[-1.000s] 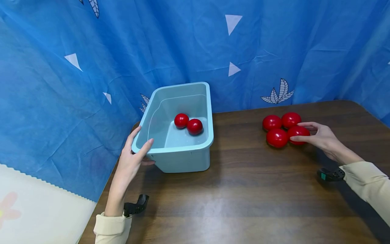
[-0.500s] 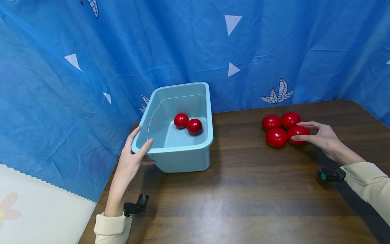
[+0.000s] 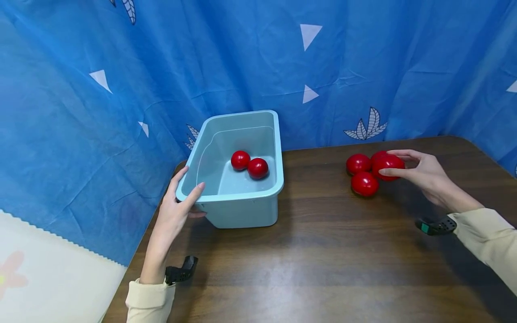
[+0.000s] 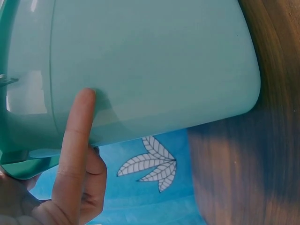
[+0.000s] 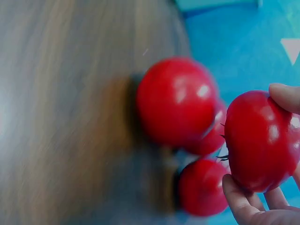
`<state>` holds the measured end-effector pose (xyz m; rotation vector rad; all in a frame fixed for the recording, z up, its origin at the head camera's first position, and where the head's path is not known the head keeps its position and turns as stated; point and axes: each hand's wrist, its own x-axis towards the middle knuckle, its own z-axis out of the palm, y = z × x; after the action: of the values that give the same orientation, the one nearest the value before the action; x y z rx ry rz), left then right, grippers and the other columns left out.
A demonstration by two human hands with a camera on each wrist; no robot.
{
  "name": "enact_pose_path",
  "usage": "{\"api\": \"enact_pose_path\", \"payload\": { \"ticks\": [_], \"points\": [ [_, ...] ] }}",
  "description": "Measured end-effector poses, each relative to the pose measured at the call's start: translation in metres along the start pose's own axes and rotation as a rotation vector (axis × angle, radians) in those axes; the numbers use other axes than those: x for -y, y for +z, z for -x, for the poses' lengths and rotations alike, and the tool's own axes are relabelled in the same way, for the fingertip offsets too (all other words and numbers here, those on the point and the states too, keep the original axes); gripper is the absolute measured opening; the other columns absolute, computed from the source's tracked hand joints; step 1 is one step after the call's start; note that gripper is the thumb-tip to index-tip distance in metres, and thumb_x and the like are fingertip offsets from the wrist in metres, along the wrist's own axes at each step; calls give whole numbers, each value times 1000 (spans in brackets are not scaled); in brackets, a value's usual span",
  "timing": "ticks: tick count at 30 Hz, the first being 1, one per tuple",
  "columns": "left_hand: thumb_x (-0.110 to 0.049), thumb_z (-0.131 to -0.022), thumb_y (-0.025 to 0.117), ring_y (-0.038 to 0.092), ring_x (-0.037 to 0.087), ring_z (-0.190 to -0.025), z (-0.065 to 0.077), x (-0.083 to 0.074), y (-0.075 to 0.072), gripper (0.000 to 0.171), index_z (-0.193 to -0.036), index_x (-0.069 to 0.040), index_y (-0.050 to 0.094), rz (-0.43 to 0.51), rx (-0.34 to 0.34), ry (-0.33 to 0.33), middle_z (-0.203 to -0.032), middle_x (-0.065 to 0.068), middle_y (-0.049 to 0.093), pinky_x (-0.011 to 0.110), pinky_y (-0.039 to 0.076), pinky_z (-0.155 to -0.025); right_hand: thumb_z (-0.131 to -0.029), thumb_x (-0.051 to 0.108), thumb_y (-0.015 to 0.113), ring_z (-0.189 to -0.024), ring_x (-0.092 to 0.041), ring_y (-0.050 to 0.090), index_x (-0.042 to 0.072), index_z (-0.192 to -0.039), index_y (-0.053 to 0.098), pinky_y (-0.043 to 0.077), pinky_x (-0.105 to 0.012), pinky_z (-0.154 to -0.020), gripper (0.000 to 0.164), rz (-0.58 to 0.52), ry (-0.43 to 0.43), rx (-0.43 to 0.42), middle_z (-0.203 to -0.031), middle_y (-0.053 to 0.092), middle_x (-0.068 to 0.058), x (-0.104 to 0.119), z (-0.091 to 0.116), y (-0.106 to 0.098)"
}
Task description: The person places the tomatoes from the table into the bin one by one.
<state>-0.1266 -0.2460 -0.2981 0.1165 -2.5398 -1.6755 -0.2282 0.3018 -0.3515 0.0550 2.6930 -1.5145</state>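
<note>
My right hand (image 3: 428, 177) holds a red tomato (image 5: 260, 140) between thumb and fingers, lifted a little off the table. Dark sepals show at its side in the right wrist view. Close by, to its left and behind, lie three more tomatoes (image 3: 365, 184), one of them partly hidden behind the held one. My left hand (image 3: 171, 213) grips the near left corner of a light blue plastic bin (image 3: 238, 213), and one finger (image 4: 75, 145) lies against its outer wall. Inside the bin two tomatoes (image 3: 257, 168) rest side by side on the floor.
The dark wooden table (image 3: 323, 251) carries everything. A blue curtain (image 3: 250, 54) with white triangles and leaf prints hangs along its back and left. At the lower left is a white cloth (image 3: 52, 269) with a scalloped edge.
My right hand has raised the tomato from its group and moved it slightly back and left, so it now overlaps the rear tomato. The left hand and bin stay put.
</note>
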Motion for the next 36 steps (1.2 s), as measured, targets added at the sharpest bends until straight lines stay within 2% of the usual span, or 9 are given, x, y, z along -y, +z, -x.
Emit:
{"api": "enact_pose_path", "payload": {
  "ticks": [5, 10, 14, 17, 26, 31, 36],
  "points": [
    [-40, -105, 63, 68, 45, -109, 0, 1, 0, 76, -168, -28, 21, -5, -7, -5, -158, 18, 38, 38, 66, -72, -94, 37, 80, -119, -19, 39, 12, -159, 42, 57, -17, -78, 79, -77, -18, 49, -151, 40, -11, 34, 0, 11],
    [-41, -105, 63, 63, 48, -117, 0, 1, 0, 76, -168, -28, 21, 5, -4, -10, -159, 18, 36, 42, 66, -76, -95, 34, 80, -125, -22, 43, 17, -158, 43, 60, -23, -82, 76, -173, -67, 108, -152, 41, -7, 74, -1, 31],
    [-40, -105, 63, 60, 48, -120, 1, 1, 0, 76, -168, -28, 21, 12, -3, -12, -160, 18, 35, 46, 66, -78, -94, 26, 81, -134, -28, 41, 17, -157, 46, 60, -27, -84, 72, -197, -132, 140, -159, 39, -9, 112, 0, 49],
    [-39, -105, 63, 60, 48, -120, 0, 1, 0, 75, -168, -29, 21, 12, -3, -14, -160, 17, 35, 42, 66, -76, -93, 21, 82, -138, -32, 39, 17, -154, 50, 58, -31, -87, 70, -207, -192, 158, -158, 41, -8, 142, 2, 63],
    [-37, -106, 62, 59, 49, -121, 5, 3, 0, 75, -168, -29, 20, 25, -21, -34, -160, 17, 32, 41, 66, -76, -88, 6, 83, -131, -30, 50, 12, -146, 59, 58, -44, -97, 63, -339, -365, 286, -148, 52, -7, 224, -6, 113],
    [-34, -107, 62, 56, 49, -125, 6, 3, 3, 74, -168, -28, 21, 44, -20, -22, -160, 18, 32, 44, 66, -75, -85, 4, 84, -124, -30, 57, 12, -144, 61, 59, -48, -96, 64, -390, -413, 326, -143, 57, -8, 253, -13, 138],
    [-36, -105, 64, 58, 48, -123, 6, 2, 6, 74, -167, -30, 24, 34, -25, -25, -158, 17, 35, 47, 66, -77, -84, 5, 85, -124, -30, 58, 12, -143, 62, 60, -45, -94, 64, -432, -418, 341, -141, 58, -8, 265, -20, 160]
  ]
}}
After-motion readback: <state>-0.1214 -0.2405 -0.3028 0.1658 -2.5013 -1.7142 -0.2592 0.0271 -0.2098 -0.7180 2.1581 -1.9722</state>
